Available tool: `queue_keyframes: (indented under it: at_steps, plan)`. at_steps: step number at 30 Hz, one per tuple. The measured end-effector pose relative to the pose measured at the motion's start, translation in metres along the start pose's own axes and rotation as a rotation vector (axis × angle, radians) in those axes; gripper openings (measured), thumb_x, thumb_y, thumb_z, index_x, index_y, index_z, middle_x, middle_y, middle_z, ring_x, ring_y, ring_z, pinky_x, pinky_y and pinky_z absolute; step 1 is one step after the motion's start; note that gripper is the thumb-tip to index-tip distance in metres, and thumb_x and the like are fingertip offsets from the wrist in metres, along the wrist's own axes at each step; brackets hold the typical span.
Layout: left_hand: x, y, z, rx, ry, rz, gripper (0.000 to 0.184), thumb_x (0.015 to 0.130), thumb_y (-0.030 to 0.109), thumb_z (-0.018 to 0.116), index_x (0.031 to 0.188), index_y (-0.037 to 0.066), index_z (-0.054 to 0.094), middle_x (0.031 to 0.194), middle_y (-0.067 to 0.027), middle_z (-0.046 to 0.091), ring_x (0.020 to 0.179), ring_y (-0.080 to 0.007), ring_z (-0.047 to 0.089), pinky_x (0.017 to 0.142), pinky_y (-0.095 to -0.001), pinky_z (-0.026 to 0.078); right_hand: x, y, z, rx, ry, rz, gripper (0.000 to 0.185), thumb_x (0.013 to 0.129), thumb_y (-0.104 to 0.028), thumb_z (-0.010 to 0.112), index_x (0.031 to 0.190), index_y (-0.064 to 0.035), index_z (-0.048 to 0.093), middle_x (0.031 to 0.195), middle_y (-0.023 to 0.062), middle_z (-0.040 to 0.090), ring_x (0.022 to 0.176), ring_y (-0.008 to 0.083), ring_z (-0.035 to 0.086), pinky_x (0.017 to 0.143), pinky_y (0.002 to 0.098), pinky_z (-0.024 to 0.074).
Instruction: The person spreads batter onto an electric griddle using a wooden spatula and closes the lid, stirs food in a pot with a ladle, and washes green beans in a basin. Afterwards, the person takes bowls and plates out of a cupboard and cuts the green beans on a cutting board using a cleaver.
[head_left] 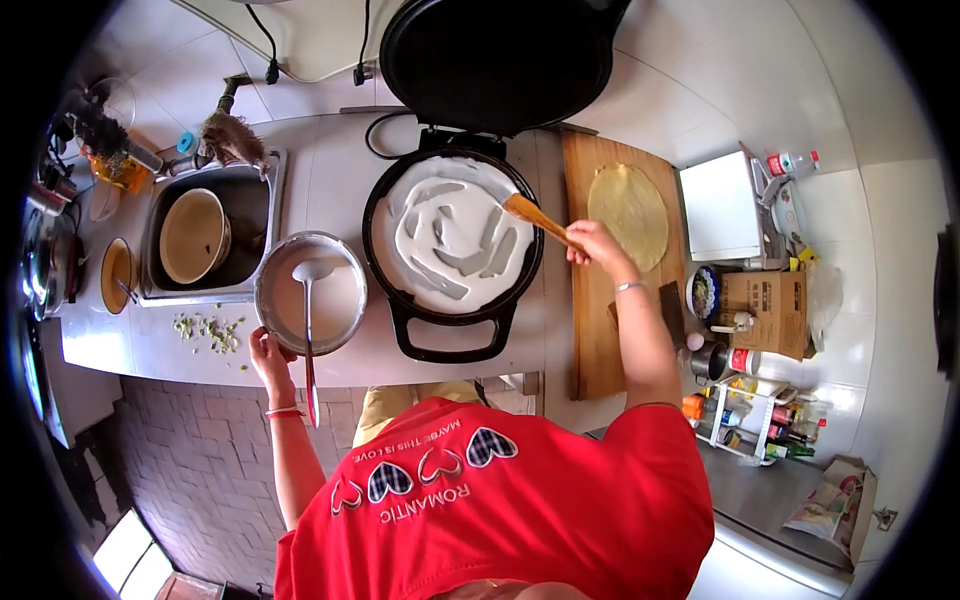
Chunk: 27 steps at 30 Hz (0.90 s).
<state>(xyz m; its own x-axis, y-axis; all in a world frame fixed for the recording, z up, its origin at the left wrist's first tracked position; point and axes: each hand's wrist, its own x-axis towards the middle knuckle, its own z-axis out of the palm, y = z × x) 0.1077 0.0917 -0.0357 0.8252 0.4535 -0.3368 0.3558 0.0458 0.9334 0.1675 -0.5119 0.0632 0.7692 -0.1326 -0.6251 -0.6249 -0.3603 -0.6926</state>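
My right hand (597,246) is closed round the handle of a wooden spatula (532,213). The spatula's blade meets the right edge of white batter (450,225), which lies in uneven swirls over the round black electric griddle (455,355). Its black lid (500,60) stands raised at the back. My left hand (268,360) grips the near left rim of a metal bowl (262,310) of pale batter. A ladle (309,300) rests in that bowl, its handle reaching over the near rim. On a wooden board (590,330) at the right lies a thin round pancake (628,215).
At the left, a sink (262,220) holds a beige basin (195,236). Chopped green bits (210,330) lie scattered on the counter. A small bowl (117,275) stands left of the sink. Farther right are a cardboard box (765,305) and a rack of bottles (755,420).
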Motion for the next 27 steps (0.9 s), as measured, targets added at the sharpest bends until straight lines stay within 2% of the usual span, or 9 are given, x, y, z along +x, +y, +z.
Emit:
queue_keyframes:
  at_steps: [9,11,16,20,23,27]
  plan:
    - [0.001,0.002,-0.003,-0.017,-0.066,0.001,0.013,0.092,0.009,0.048,0.103,0.002,0.049,0.068,-0.0032,0.053,0.048,-0.0094,0.051,0.042,-0.0225,0.046,-0.118,0.066,0.134,0.535,0.046,0.096,0.021,0.092,-0.021,0.049,0.099,-0.0013,0.049,0.065,0.0131,0.063,0.050,0.0211,0.062,0.041,0.0280,0.0487]
    - [0.002,0.001,-0.005,-0.004,-0.088,0.004,0.014,0.092,0.009,0.048,0.104,0.002,0.048,0.069,-0.0040,0.054,0.049,-0.0098,0.053,0.042,-0.0227,0.047,-0.142,0.054,0.164,0.649,0.043,0.127,0.022,0.093,-0.021,0.048,0.098,-0.0001,0.048,0.071,0.0152,0.064,0.055,0.0227,0.064,0.046,0.0299,0.0521]
    - [0.003,0.002,-0.008,-0.017,-0.144,-0.012,0.015,0.093,0.008,0.046,0.106,0.002,0.047,0.070,-0.0059,0.057,0.048,-0.0119,0.056,0.042,-0.0242,0.049,-0.169,0.029,0.224,0.822,-0.104,0.142,0.020,0.094,-0.023,0.045,0.094,-0.0031,0.047,0.073,0.0154,0.064,0.061,0.0218,0.063,0.053,0.0294,0.0502]
    - [0.004,0.003,-0.010,-0.035,-0.169,-0.025,0.015,0.093,0.009,0.046,0.106,0.002,0.046,0.070,-0.0075,0.058,0.046,-0.0137,0.057,0.042,-0.0248,0.050,-0.161,0.000,0.236,0.844,-0.148,0.067,0.021,0.095,-0.025,0.044,0.091,-0.0041,0.047,0.073,0.0146,0.064,0.060,0.0209,0.062,0.052,0.0283,0.0498]
    - [0.004,0.004,-0.011,-0.050,-0.181,-0.027,0.018,0.092,0.010,0.045,0.107,-0.001,0.044,0.069,-0.0091,0.058,0.046,-0.0147,0.057,0.042,-0.0252,0.050,-0.114,-0.024,0.224,0.810,-0.029,-0.052,0.022,0.094,-0.023,0.044,0.089,-0.0016,0.046,0.070,0.0133,0.062,0.057,0.0213,0.062,0.048,0.0286,0.0499]
    - [0.005,0.000,-0.011,-0.062,-0.196,-0.050,0.020,0.094,0.010,0.043,0.111,0.000,0.042,0.071,-0.0086,0.058,0.047,-0.0155,0.058,0.042,-0.0263,0.051,-0.023,-0.042,0.217,0.871,0.222,-0.137,0.022,0.095,-0.016,0.041,0.089,0.0045,0.046,0.070,0.0172,0.062,0.053,0.0228,0.061,0.045,0.0306,0.0500]
